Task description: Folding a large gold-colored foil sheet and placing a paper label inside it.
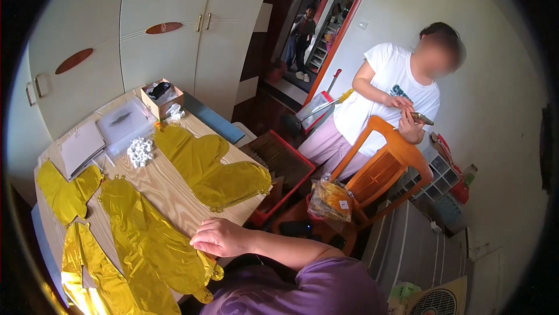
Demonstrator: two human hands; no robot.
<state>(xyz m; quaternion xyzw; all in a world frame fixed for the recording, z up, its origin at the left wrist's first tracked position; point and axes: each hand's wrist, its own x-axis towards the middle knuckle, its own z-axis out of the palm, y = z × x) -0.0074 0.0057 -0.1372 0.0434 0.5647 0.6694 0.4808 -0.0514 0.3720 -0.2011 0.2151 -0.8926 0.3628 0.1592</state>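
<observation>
My right hand (219, 237) rests at the near edge of the wooden table, its fingers curled together; what they hold, if anything, is hidden. Just beside the fingertips spreads a long, flat gold foil balloon (133, 219), creased and uninflated. Another gold foil balloon (195, 166), with rounded lobes, lies further up the table. Two more gold foil pieces lie to the left, a small one (65, 191) and a shiny strip-like one (108, 271). A heap of small white plastic parts (140, 152) sits between the foils. My left hand is out of the picture.
On the table (169, 195) are a stack of papers (80, 149), a clear plastic case (123, 121) and a small carton (161, 101). A person (390, 94) holding a phone stands behind a wooden chair (381, 175) bearing a plastic-wrapped package (332, 200). Another person (304, 32) is beyond the doorway.
</observation>
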